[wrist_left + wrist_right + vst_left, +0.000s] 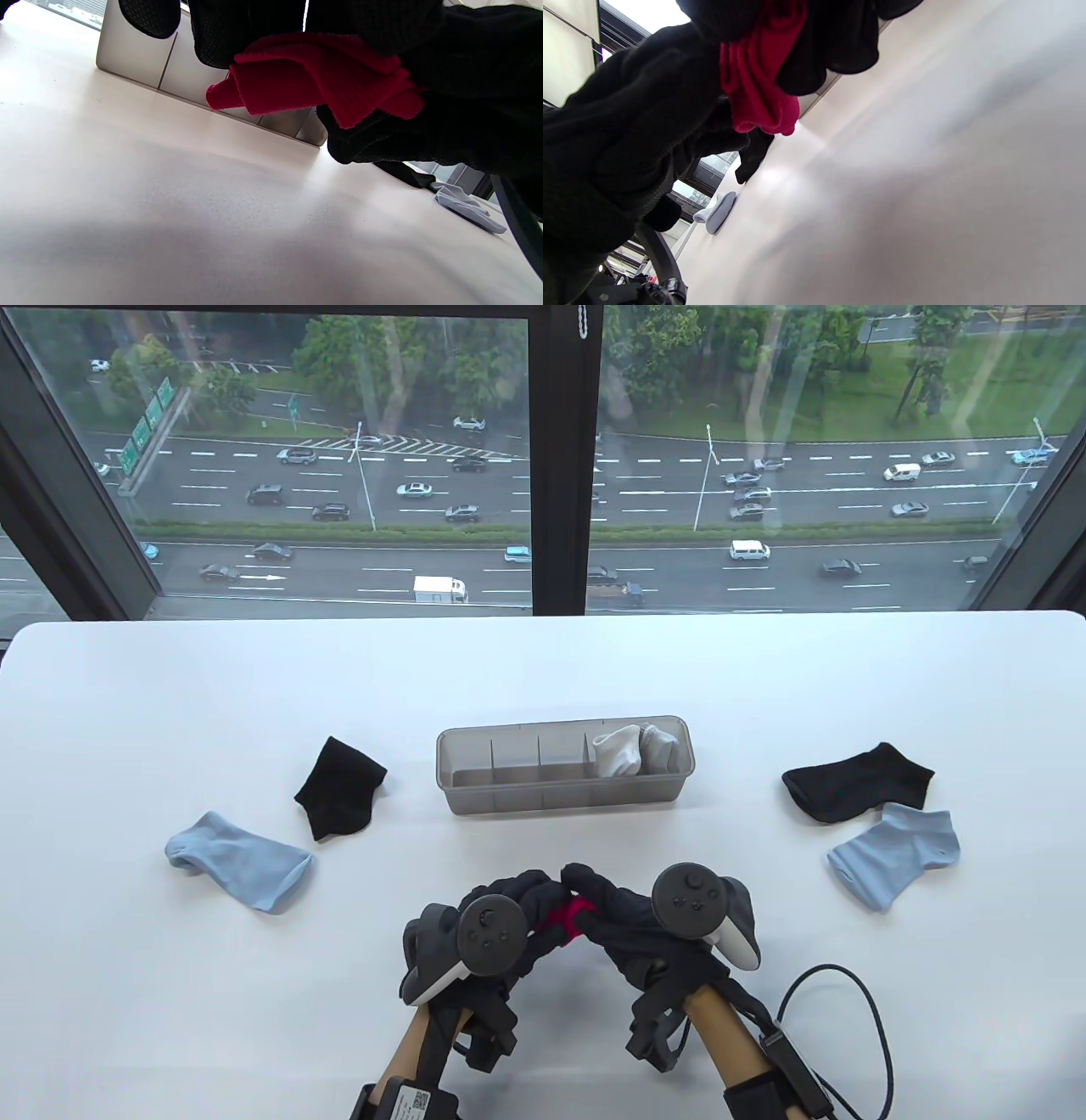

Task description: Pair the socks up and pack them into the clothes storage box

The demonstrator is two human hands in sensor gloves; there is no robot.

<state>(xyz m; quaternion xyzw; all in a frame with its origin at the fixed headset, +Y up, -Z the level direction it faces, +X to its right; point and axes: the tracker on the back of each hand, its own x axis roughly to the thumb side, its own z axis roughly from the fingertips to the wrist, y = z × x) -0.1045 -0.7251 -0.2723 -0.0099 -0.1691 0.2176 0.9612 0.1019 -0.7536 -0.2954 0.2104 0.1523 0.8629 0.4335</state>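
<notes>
- Hands at bottom centre of the table view: left hand [501,916] and right hand [632,920] meet fingertip to fingertip, both gripping a bunched red sock bundle [573,918] held just above the table [170,1027].
- Left wrist view: red fabric [314,78] folded in layers, pinched between dark gloved fingers [220,29]; right wrist view shows the same bundle [757,84] hanging from the grip. Whether it is one sock or two I cannot tell.
- Step in hand, by my reading: folding or rolling the red pair together before packing.
- Mid frame, centre: grey storage box [475,797] with dividers; white socks [632,751] already sit in its right-end compartment, the others look vacant.
- Mid frame, left: black sock [338,787] and light blue sock [239,861], near each other, apart.
- Mid frame, right: second black sock [857,785] touching or just overlapping a second light blue sock [898,857].
- Next move calls for keeping the bundle tight and carrying it forward into a free compartment beside the white pair; black and blue pairs remain unmatched.
</notes>
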